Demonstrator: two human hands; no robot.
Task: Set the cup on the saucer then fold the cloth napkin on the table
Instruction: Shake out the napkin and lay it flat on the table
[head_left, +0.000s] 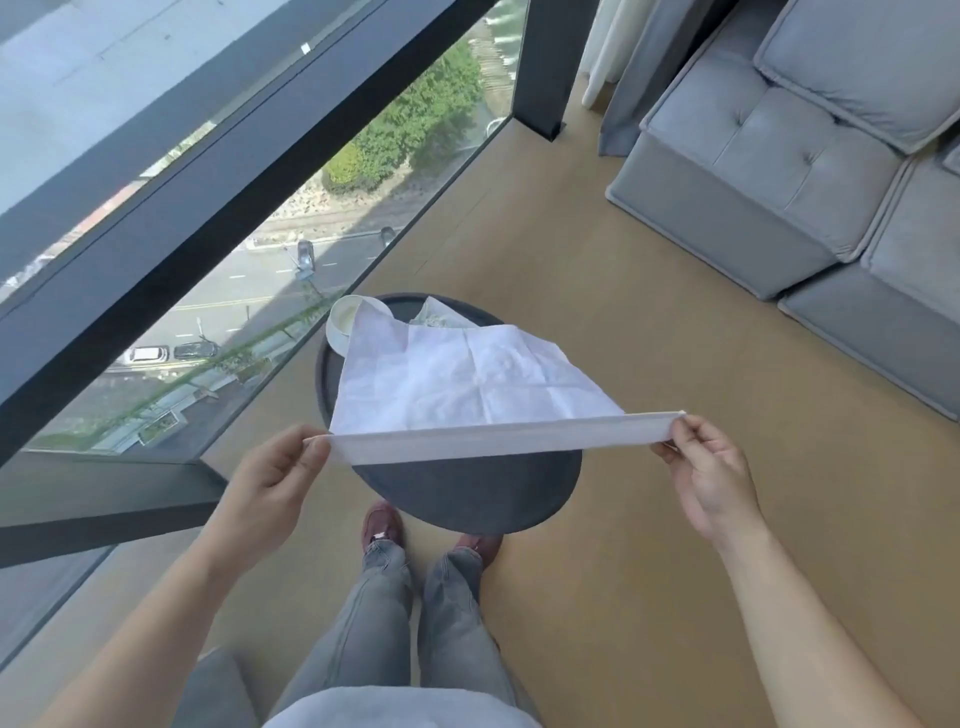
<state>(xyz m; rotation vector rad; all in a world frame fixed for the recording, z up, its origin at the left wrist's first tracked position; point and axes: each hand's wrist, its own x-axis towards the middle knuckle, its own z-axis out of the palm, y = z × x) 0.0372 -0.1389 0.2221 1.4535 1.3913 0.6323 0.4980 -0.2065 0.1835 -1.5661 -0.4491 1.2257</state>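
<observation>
A white cloth napkin (457, 384) is stretched taut above a round dark table (467, 493). My left hand (275, 473) pinches its near-left corner and my right hand (711, 467) pinches its near-right corner. The near edge is a flat folded band between the hands, and the rest drapes away over the table. A white cup (345, 322) stands at the table's far left, partly hidden by the napkin. A pale object (439, 314) peeks out behind the napkin; I cannot tell whether it is the saucer.
A floor-to-ceiling window with a dark frame (156, 218) runs along the left. A grey sofa (810, 156) stands at the right. Tan floor (649, 364) surrounds the table. My legs and shoes (384, 530) are just in front of the table.
</observation>
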